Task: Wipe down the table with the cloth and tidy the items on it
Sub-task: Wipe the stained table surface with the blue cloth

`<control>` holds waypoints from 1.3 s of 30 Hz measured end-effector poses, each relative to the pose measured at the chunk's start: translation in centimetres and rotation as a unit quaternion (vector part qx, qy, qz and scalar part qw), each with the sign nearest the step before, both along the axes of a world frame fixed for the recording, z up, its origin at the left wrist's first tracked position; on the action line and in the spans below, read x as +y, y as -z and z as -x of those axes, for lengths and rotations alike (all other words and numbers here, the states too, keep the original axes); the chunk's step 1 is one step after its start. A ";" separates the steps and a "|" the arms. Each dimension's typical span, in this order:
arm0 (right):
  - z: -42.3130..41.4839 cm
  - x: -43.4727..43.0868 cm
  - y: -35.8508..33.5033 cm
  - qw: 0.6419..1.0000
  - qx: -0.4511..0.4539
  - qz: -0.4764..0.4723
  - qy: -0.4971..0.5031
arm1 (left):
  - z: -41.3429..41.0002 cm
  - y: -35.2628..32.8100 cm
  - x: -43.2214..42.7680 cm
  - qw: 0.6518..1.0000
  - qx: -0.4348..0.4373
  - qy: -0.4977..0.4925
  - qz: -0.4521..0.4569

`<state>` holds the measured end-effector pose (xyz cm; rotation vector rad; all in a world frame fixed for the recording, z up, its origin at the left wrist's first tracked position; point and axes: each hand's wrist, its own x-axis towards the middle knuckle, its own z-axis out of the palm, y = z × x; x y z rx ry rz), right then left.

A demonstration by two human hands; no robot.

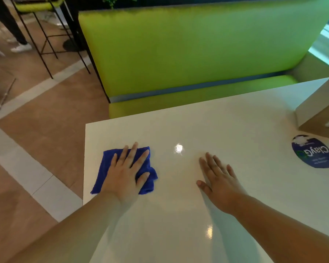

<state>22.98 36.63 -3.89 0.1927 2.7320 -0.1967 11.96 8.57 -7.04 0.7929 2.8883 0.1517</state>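
Note:
A folded blue cloth (110, 164) lies near the left edge of the glossy white table (226, 126). My left hand (127, 171) presses flat on top of the cloth, fingers spread, covering its middle. My right hand (218, 179) rests palm down on the bare tabletop to the right of the cloth, fingers apart and holding nothing. A bright light reflection shines on the table between the two hands.
A tan box-shaped holder (319, 112) stands at the table's right edge, with a round blue sticker (312, 151) on the tabletop in front of it. A lime-green bench (188, 46) runs behind the table. Black chair legs (46, 40) and a person's shoe (21, 47) are at far left.

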 end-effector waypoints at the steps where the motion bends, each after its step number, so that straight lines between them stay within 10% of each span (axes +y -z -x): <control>1: 0.0 0.0 0.1 1.000 0.001 -0.001 -0.003 | 1.2 -0.1 -0.4 1.000 0.000 0.024 0.004; 15: -0.1 0.1 0.4 1.000 0.006 0.012 0.005 | 11.4 -0.9 -0.5 0.977 -0.058 -0.205 0.031; 30: 0.3 0.1 0.4 0.999 -0.002 0.031 0.012 | 8.9 -1.0 2.2 0.970 -0.048 -0.234 0.042; 39: -2.5 2.6 -0.1 0.977 0.121 0.061 0.164 | 0.4 -1.9 20.0 0.996 -0.071 0.044 0.010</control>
